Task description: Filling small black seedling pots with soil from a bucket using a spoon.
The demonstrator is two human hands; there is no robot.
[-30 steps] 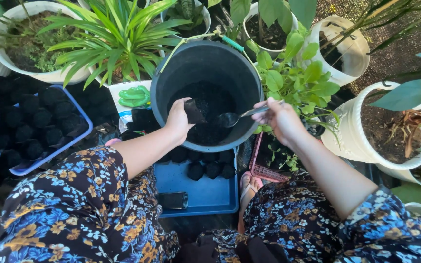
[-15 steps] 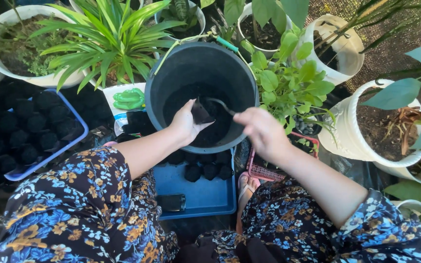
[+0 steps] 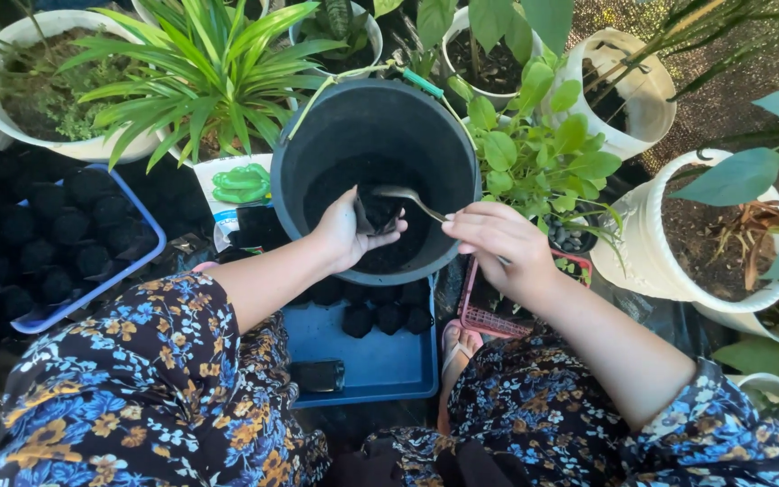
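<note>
The spoon (image 3: 407,200), pinched in the right hand (image 3: 498,239), has been tipped over the small black bag (image 3: 373,215) gripped by the left hand (image 3: 344,236) inside the bucket (image 3: 317,135); filling proceeds.

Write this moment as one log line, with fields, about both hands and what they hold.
left hand: holds small black bag | right hand: holds metal spoon, bowl at bag mouth | place: over black bucket of dark soil

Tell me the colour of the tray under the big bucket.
Blue; the tray shows best in the head view, below the black bucket.
</note>
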